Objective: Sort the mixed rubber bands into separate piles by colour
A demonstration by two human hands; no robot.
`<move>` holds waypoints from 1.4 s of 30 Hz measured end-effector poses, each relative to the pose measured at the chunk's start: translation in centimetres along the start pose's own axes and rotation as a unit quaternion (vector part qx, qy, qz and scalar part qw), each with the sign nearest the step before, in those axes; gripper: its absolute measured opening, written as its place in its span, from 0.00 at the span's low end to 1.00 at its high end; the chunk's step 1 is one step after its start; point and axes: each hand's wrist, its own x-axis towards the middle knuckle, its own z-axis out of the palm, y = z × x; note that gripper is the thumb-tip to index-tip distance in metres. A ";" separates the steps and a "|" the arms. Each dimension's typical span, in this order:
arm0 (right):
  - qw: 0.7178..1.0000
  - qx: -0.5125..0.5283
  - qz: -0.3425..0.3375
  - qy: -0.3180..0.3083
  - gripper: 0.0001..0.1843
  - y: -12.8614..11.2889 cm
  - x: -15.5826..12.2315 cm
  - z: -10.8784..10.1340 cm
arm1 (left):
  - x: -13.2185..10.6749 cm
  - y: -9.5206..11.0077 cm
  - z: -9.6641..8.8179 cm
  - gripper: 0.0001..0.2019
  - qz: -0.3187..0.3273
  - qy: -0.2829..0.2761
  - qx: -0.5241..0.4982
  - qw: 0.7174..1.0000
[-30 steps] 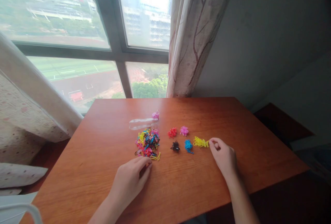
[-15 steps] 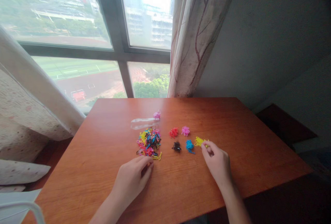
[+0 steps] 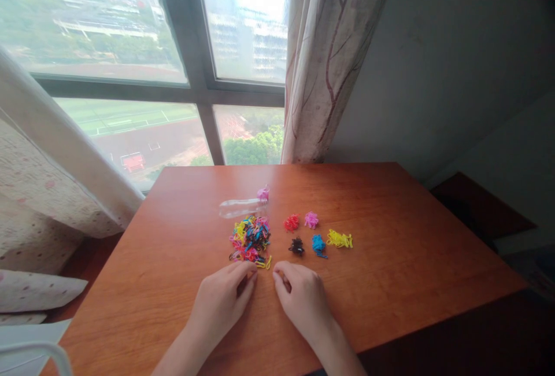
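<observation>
A mixed pile of small colourful rubber bands lies on the wooden table. At its front edge rests my left hand, fingers curled and thumb and fingertips together; anything between them is hidden. My right hand is on the table just right of it, fingertips pinched with nothing visible in them. Sorted small heaps of bands sit to the right of the pile: red, pink, black, blue and yellow.
Behind the mixed pile lies a clear plastic bag with a pink piece at its right end. A window and curtains stand beyond the table's far edge. A white curved bar shows at lower left.
My right hand has moved left from the yellow heap to beside my left hand, leaving the yellow heap fully in view. My left hand has stayed in place.
</observation>
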 end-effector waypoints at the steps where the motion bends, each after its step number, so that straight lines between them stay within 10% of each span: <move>1: 1.000 -0.001 0.000 -0.001 0.08 -0.1 0.1 0.1 | 0.0 0.0 0.0 0.09 0.001 0.007 -0.002 1.000; 13: 1.000 -0.013 -0.002 0.005 0.08 -0.1 0.2 0.9 | -0.2 -1.1 -0.3 0.11 -0.063 0.112 0.010 0.992; 42: 1.000 -0.025 -0.001 -0.004 0.08 -0.4 0.1 0.7 | 2.2 1.0 -1.6 0.10 0.015 0.061 0.037 0.997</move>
